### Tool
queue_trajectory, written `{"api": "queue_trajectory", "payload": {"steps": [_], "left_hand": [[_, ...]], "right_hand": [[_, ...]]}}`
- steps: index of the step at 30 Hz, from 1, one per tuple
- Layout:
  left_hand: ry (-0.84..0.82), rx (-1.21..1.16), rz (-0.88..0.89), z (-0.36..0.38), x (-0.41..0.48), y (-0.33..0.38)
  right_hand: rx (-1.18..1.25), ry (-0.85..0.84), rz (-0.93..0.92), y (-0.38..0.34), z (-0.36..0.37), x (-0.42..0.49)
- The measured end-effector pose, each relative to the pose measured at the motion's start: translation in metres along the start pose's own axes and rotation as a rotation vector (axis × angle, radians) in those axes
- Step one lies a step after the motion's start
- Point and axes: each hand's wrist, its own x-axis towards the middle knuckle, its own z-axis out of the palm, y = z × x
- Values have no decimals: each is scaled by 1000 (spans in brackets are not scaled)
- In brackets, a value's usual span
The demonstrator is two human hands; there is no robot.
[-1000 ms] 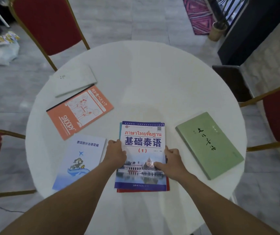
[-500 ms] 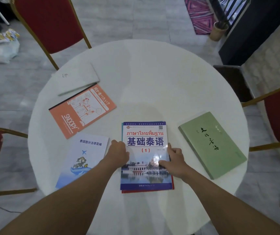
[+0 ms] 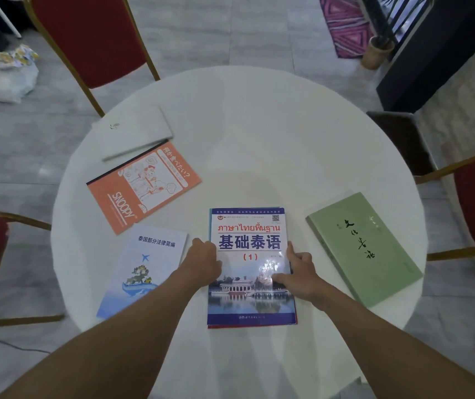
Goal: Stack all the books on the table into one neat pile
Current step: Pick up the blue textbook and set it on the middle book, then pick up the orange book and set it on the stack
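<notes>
I have both hands on the started pile (image 3: pixel 250 266) at the near middle of the round white worktop (image 3: pixel 259 133). My left hand (image 3: pixel 203 262) is curled against its left edge, my right hand (image 3: pixel 299 272) lies spread on its right edge with the thumb flat on the glossy blue cover; neither grip pinches anything. A red book's edge shows under the near edge and a teal one along the left and far edges, so the pile is not square.

Four books lie loose: the green book (image 3: pixel 363 246) just right of the pile, the pale blue booklet (image 3: pixel 144 269) just left of it, the orange Snoopy notebook (image 3: pixel 144 185) farther left and beyond, the white book (image 3: pixel 134 132) beyond that, near the worktop's far-left rim.

My worry: the glossy cover looks slick, so an uneven push could skew the top book instead of truing the edges. The thin booklets may also slide off the thicker ones.
</notes>
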Motion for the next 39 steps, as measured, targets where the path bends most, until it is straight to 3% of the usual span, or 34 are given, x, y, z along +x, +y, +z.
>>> {"api": "queue_trajectory", "payload": {"steps": [11,20,25,30,39], "left_hand": [[-11,-23,-98,6,-5,11],[-62,-81,-101,3,-6,9],[-126,-59,-58,-17,6,-3],[8,-43,-41,-59,28,-35],[189,-22,-52,-130,86,-124]], "right_hand": [[66,50,-28,-4,-1,11],[-139,62,-82,-5,-5,21],[-178,209,-113,-33,-11,27],[-334,403,-184,-86,-4,42],[-191,249,-343,-189,66,89]]}}
